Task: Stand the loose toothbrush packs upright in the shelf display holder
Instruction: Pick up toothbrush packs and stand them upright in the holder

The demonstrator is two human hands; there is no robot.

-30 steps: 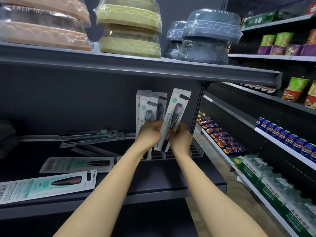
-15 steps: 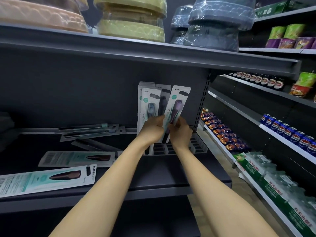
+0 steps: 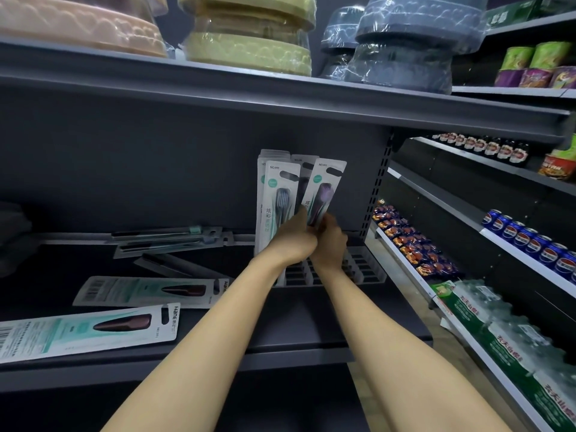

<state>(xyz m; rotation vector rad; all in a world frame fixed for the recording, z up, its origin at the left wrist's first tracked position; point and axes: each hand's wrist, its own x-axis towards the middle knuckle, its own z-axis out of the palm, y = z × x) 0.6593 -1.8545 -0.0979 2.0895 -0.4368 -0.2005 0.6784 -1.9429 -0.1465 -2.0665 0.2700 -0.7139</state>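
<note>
A white toothbrush pack [image 3: 324, 188] with a purple brush leans to the right over the slotted display holder [image 3: 361, 269] at the back right of the dark shelf. My left hand [image 3: 293, 241] and my right hand [image 3: 330, 244] both grip its lower part. Several packs [image 3: 276, 194] stand upright in the holder just left of it. Loose packs lie flat on the shelf: one [image 3: 87, 330] at the front left, another [image 3: 149, 291] behind it, and more [image 3: 168, 241] along the back wall.
The shelf above [image 3: 280, 98] carries wrapped stacks of basins and hangs low over the packs. To the right, another shelf unit holds snack bags [image 3: 414, 244], blue cans [image 3: 530, 244] and bottled water [image 3: 498, 332]. A perforated upright [image 3: 377, 188] borders the holder.
The camera has come closer and tilted up. Both hands have carried the tilted pack further toward the holder, nearer the standing packs, and it now leans less.
</note>
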